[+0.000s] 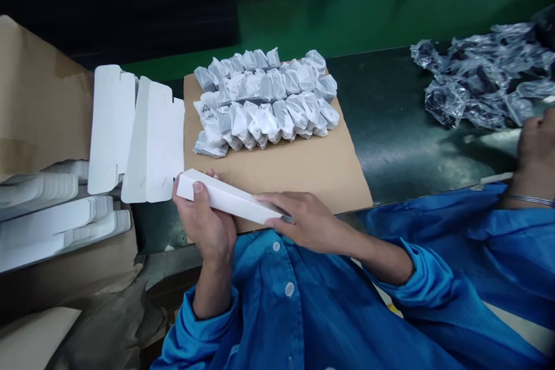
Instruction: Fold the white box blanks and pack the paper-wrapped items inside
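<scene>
A long white carton box (225, 196) is held low over the near edge of a brown cardboard sheet (312, 167). My left hand (203, 222) wraps round the box's left end, thumb on top. Fingers of my right hand (303, 221) press against the box's right end. Rows of small grey-white plastic-wrapped parts (264, 101) lie on the far half of the cardboard sheet, beyond both hands.
Two flat white box blanks (136, 133) lean at the left, with stacks of more blanks (56, 219) in a brown carton. A heap of dark items in clear bags (485, 78) lies at the far right. Another person's hand (535, 156) and blue sleeve reach in at the right.
</scene>
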Motion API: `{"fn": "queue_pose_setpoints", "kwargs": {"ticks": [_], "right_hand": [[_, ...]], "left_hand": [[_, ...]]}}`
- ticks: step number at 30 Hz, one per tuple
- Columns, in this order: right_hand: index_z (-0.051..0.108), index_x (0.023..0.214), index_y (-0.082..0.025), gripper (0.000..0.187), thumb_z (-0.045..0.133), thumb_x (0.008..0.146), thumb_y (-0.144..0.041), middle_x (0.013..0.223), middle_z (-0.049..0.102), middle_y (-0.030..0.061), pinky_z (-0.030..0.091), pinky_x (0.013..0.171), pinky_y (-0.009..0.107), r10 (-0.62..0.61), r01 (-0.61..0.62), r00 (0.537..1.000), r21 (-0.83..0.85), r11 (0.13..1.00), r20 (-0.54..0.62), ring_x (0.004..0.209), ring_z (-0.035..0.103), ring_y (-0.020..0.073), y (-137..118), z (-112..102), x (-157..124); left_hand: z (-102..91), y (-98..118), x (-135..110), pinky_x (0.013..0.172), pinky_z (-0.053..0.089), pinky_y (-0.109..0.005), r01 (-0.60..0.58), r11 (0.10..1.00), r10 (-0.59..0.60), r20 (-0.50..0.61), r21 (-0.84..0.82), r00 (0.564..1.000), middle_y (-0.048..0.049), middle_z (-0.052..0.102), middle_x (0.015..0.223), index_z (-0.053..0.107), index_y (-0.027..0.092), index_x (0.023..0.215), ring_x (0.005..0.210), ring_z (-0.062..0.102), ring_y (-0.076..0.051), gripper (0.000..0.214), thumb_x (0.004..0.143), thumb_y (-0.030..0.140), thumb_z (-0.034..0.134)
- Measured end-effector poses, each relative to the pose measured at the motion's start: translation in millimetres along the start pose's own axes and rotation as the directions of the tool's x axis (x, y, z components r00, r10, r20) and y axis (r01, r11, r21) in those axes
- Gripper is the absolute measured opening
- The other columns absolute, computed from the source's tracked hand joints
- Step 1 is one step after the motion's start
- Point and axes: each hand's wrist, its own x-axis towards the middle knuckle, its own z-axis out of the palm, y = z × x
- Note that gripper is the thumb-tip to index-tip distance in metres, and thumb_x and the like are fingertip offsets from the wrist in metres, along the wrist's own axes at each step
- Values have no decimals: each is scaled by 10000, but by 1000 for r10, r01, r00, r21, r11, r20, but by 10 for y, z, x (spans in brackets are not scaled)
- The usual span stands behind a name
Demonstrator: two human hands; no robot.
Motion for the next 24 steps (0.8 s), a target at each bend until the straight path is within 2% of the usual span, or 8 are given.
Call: {"fn": "queue_pose_setpoints", "kwargs": {"ticks": [3, 4, 6, 8, 9, 14, 20, 24], "right_hand": [[622, 1328, -242, 401, 596, 931, -186, 1265, 707, 25, 518, 912, 318, 15, -18, 991, 22, 1000, 134, 1099, 687, 198, 119, -171, 71], [641, 1303, -236, 378, 604, 931, -184, 1224, 724, 20, 515, 876, 300, -16, 14, 977, 11, 1000, 212, 1046, 700, 188, 153, -247, 120], [668, 1261, -220, 329, 602, 940, -189, 1172, 740, 30, 501, 836, 293, -83, 113, 945, -75, 991, 318, 997, 702, 189, 174, -386, 231], [681, 1224, -198, 284, 597, 958, -249, 1165, 730, 69, 486, 839, 316, -130, 202, 955, -260, 944, 268, 1039, 677, 221, 114, -482, 341], [680, 1210, -182, 283, 601, 960, -288, 1159, 722, 92, 479, 835, 331, -154, 218, 969, -380, 899, 190, 1057, 660, 242, 56, -514, 395], [641, 1155, -141, 226, 496, 985, -177, 1088, 668, 123, 434, 728, 345, -348, 151, 934, -799, 582, -77, 1022, 581, 268, -289, -565, 765], [639, 973, -137, 309, 370, 950, 13, 903, 660, 109, 424, 749, 375, -540, 270, 834, -937, 219, 114, 956, 568, 258, -275, -400, 1265], [622, 837, -174, 342, 356, 976, -11, 816, 657, 55, 412, 649, 336, -687, 351, 699, -932, 88, 198, 794, 581, 196, -112, -432, 1154]], "left_hand": [[-164, 22, -70, 1173, 346, -509, -335, 901, 314, 119, 277, 942, -130, 534, 1402, 398, 243, 1431, 1338, 520, -276, 629, 877, 365, 669], [-221, 39, -103, 1194, 297, -541, -493, 793, 422, 261, 358, 868, -134, 512, 1442, 377, 257, 1461, 1386, 471, -301, 727, 833, 357, 729], [-295, 66, -146, 1205, 251, -570, -752, 550, 457, 623, 363, 635, -133, 506, 1477, 359, 278, 1495, 1418, 433, -334, 832, 786, 381, 782], [-301, 70, -137, 1163, 323, -522, -877, 395, 350, 838, 273, 419, -129, 569, 1433, 382, 271, 1497, 1351, 511, -328, 773, 826, 401, 743], [-288, 64, -112, 1108, 381, -478, -902, 347, 322, 870, 257, 372, -127, 616, 1380, 408, 254, 1486, 1278, 574, -314, 703, 862, 390, 703], [-272, 45, 72, 868, 458, -381, -911, 152, 294, 863, 383, 412, -128, 719, 1195, 543, 152, 1374, 1036, 668, -262, 439, 954, 275, 564], [-339, 70, 97, 852, 437, -375, -931, 84, 314, 878, 354, 362, -119, 725, 1148, 595, 139, 1314, 973, 647, -251, 404, 937, 283, 605], [-333, 58, 81, 874, 426, -377, -930, 92, 329, 871, 355, 365, -105, 716, 1181, 589, 151, 1327, 976, 629, -250, 422, 922, 266, 631]]}}
